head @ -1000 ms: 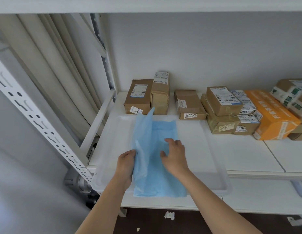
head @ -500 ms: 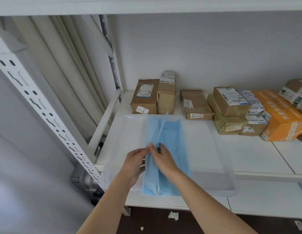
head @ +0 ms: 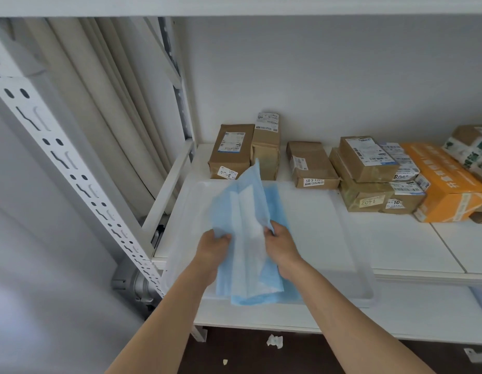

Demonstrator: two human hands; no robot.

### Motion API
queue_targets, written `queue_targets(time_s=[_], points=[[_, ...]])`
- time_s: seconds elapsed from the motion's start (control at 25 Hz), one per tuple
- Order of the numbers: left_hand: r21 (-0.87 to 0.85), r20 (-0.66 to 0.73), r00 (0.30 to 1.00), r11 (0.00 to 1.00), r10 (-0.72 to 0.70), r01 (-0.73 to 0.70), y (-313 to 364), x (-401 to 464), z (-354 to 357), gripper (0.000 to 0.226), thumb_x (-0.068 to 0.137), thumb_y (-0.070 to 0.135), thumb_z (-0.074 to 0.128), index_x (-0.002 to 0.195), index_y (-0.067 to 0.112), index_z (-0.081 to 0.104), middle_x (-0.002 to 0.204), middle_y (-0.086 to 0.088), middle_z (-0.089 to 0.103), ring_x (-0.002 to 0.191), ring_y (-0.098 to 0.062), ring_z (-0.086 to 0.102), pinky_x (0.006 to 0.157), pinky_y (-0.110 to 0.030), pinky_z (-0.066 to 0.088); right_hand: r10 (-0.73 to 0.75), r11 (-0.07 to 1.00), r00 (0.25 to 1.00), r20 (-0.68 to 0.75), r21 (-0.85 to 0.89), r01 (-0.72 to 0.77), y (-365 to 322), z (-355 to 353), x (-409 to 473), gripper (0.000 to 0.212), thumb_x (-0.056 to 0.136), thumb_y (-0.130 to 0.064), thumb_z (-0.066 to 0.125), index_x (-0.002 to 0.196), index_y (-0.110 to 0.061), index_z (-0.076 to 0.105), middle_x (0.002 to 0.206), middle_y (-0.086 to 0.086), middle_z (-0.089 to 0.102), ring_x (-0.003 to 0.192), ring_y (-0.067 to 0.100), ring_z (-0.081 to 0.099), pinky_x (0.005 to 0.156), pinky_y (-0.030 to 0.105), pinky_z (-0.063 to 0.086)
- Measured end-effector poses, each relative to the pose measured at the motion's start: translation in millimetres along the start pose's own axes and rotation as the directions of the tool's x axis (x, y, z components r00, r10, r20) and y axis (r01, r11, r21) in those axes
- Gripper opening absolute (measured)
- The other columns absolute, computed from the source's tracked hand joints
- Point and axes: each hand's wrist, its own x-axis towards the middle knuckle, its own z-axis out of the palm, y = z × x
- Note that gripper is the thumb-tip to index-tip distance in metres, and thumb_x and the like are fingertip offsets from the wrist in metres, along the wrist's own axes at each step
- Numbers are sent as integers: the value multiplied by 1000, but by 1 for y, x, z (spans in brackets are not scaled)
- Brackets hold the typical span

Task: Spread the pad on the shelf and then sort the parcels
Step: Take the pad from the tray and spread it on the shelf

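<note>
Evidently the pad [head: 245,228] was pinched by left hand [head: 211,248] and right hand [head: 280,245] — layers pulled apart for spreading over the shelf [head: 396,249].

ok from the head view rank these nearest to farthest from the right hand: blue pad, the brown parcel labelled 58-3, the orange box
1. blue pad: gripped by the right hand, over the white tray.
2. brown parcel labelled 58-3: behind the tray, toward the back wall, slightly right of the hand.
3. orange box: far right along the shelf, past the stacked parcels.
</note>
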Motion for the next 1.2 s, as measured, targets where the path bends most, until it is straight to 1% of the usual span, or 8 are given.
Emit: queue_targets(time_s=[0.16,0.24,0.36,0.56,0.76,0.88,1.04,1.2], points=[[-2,-127,992,1000,-1,0,9,8,-25,22,98,6,41,99,5,64,100,-18,68,91,-32,65,86,-48,53,-155,987,978,-142,-57,148,-11,-39,-4,29,97,4,39,105,-9,64,99,6,67,86,20,63,69,10,47],[-59,-167,986,998,-20,10,18,6,-35,25,101,21,43,103,5,61,95,-15,67,84,-28,64,73,-37,55,-226,973,955,-191,-89,213,-19,-62,-9,35,94,11,38,100,-14,62,85,-1,63,75,10,56,56,3,41],[-58,-192,981,997,32,-44,31,-1,-48,21,94,29,61,97,8,61,83,-5,65,72,-20,62,59,-25,48,-285,956,927,-246,-143,256,-22,-85,-9,43,88,17,36,106,-10,64,86,1,63,74,7,56,58,4,41],[241,-331,912,956,243,-167,45,2,-64,10,92,9,59,101,11,56,87,-7,58,80,-29,56,69,-32,42,-305,936,902,-304,-269,226,-25,-116,-11,50,83,20,35,114,-7,63,94,7,61,85,21,54,64,20,40],[378,-329,894,910,303,-169,44,7,-69,20,90,3,53,73,13,49,68,-4,49,73,-29,49,60,-30,39,-236,924,899,-370,-371,89,-15,-134,-8,34,82,16,36,94,-8,58,84,11,58,77,30,52,57,28,37],[437,-345,875,883,339,-170,43,10,-70,9,87,-3,46,85,2,54,69,-6,48,64,-26,43,52,-26,32,-149,863,909,-389,-500,-73,-9,-139,-10,25,80,9,40,81,-14,48,79,8,54,74,33,52,59,32,37],[472,-431,794,857,428,-206,44,9,-73,19,81,-7,41,91,-1,56,77,-16,53,64,-29,42,51,-27,31,-87,745,910,-405,-633,-210,-1,-145,-14,26,81,4,47,102,-11,49,94,8,55,77,31,49,66,34,41],[488,-346,804,825,484,-286,48,7,-58,11,84,-6,47,88,-5,57,67,-13,49,60,-27,42,49,-27,30,-129,802,929,-348,-587,-109,3,-135,-12,75,83,1,55,146,-24,23,110,12,49,84,35,56,62,33,40]])
